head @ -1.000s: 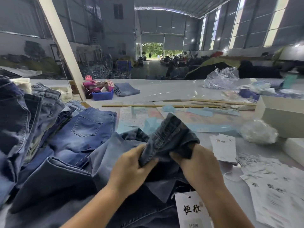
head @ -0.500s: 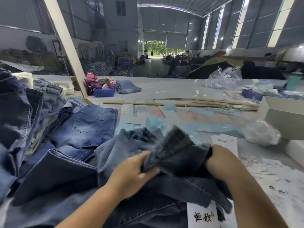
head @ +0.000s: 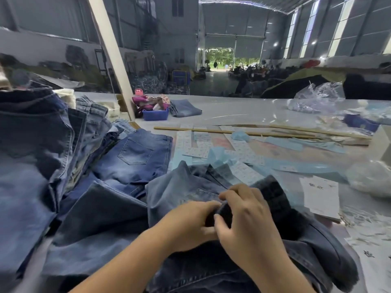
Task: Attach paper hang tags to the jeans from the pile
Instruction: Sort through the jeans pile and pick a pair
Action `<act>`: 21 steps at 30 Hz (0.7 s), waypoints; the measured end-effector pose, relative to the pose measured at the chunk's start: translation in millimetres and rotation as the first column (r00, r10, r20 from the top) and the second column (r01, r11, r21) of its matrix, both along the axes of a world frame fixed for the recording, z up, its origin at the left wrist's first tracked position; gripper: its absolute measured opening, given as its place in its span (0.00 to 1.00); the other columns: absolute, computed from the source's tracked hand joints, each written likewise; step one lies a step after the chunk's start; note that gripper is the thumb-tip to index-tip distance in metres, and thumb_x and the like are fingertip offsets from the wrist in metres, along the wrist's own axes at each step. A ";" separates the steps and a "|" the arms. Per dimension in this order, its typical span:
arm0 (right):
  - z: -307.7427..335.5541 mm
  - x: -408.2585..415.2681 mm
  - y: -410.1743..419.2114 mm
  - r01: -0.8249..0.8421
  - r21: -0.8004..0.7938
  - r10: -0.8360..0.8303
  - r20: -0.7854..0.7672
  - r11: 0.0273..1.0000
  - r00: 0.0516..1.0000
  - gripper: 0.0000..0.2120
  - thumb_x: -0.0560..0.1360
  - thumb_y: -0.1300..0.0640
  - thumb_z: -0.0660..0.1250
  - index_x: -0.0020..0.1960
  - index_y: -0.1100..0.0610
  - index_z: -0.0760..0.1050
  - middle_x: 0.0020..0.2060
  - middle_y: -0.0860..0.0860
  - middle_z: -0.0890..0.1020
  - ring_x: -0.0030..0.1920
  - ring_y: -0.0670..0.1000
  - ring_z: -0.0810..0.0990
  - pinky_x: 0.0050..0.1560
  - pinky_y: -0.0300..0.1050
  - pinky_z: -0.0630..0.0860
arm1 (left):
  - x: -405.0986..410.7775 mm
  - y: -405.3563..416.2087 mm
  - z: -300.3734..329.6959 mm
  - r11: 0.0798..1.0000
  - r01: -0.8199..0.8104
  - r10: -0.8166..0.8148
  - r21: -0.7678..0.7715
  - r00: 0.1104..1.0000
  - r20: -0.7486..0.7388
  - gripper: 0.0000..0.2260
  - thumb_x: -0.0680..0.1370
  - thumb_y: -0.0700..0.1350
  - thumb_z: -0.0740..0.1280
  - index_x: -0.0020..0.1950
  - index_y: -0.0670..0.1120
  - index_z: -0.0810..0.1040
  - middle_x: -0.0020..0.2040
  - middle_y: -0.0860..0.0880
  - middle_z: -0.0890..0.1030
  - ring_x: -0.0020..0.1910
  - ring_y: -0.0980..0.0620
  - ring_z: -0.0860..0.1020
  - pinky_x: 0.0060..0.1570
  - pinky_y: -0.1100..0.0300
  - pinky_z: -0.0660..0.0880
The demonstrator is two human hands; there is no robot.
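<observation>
A: Where are the hands?
B: Left hand (head: 190, 223) and right hand (head: 245, 216) meet at centre — both pinch a dark bunched fold of the jeans (head: 275, 199) lying on the table (head: 243, 112).

A: And the pile?
B: The pile of jeans (head: 42, 144) stands at left, touching the worked pair.

A: Hang tags?
B: A stack of paper hang tags (head: 320, 195) lies just right of the hands — loose tags (head: 374, 240) are scattered nearer.
</observation>
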State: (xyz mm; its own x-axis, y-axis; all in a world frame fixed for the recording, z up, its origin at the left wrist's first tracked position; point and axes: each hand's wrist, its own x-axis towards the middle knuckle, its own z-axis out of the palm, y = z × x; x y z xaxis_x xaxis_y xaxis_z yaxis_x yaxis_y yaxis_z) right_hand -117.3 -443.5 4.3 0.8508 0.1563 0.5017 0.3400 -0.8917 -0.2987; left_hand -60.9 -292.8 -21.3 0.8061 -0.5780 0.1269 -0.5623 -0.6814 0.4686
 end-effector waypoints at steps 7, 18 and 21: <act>7.1 4.3 -1.5 0.128 -0.147 -0.152 -0.164 0.981 0.975 0.20 0.73 0.43 0.66 0.64 0.43 0.69 0.64 0.43 0.68 0.67 0.49 0.61 0.70 0.49 0.58 | 22.0 54.4 0.8 0.680 -0.521 0.607 -0.517 0.794 -0.002 0.23 0.70 0.65 0.66 0.54 0.50 0.81 0.54 0.52 0.81 0.59 0.50 0.75 0.63 0.48 0.70; 29.4 -2.0 6.7 -0.004 -0.428 -0.215 -0.463 0.904 0.860 0.07 0.71 0.50 0.65 0.46 0.49 0.68 0.49 0.50 0.66 0.56 0.54 0.62 0.58 0.57 0.54 | 33.5 62.3 27.2 0.733 -0.635 0.654 -0.243 0.757 -0.007 0.12 0.77 0.47 0.69 0.36 0.47 0.71 0.37 0.47 0.78 0.45 0.41 0.77 0.43 0.52 0.71; 27.7 -0.2 11.0 -0.003 -0.439 -0.240 -0.497 0.898 0.834 0.22 0.67 0.42 0.69 0.54 0.50 0.67 0.53 0.50 0.61 0.63 0.56 0.59 0.67 0.65 0.49 | 16.6 58.7 72.6 0.668 -0.540 0.658 -0.511 0.750 0.068 0.12 0.76 0.50 0.68 0.37 0.46 0.73 0.31 0.50 0.76 0.36 0.47 0.76 0.36 0.53 0.69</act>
State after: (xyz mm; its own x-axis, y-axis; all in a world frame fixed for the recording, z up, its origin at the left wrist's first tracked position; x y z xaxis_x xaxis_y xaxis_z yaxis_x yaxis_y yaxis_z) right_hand -117.5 -432.5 31.9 0.9859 0.1206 -0.1160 0.1213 -0.9926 -0.0009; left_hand -44.3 -234.2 51.3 0.8680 0.1882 0.4595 -0.2328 -0.6631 0.7114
